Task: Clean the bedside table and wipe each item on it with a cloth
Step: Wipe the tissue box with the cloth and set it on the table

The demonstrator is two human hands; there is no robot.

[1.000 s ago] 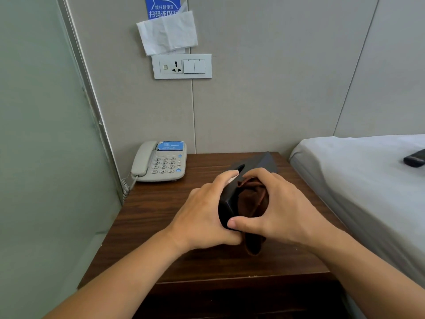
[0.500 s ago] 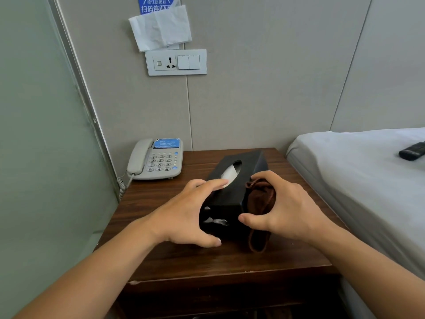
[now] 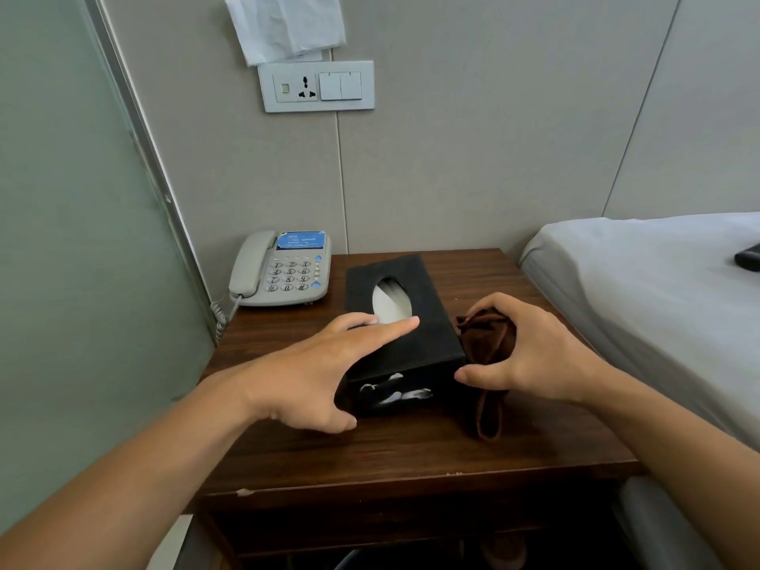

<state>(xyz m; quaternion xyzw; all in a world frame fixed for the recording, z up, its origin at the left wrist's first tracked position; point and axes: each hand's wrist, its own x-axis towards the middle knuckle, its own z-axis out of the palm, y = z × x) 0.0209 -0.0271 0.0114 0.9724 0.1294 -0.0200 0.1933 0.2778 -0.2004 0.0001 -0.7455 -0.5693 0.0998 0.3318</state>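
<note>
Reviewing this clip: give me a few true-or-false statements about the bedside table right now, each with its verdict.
1. The tissue box lies flat on the bedside table. True.
2. The right hand holds a white cloth. False: the cloth is brown.
3. The left hand rests on the tissue box with its fingers straight. True.
4. The telephone sits to the right of the tissue box. False: it sits to the left, at the wall.
5. The telephone's handset is off its cradle. False: it lies on the cradle.

Black tissue box flat — brown cloth beside
</note>
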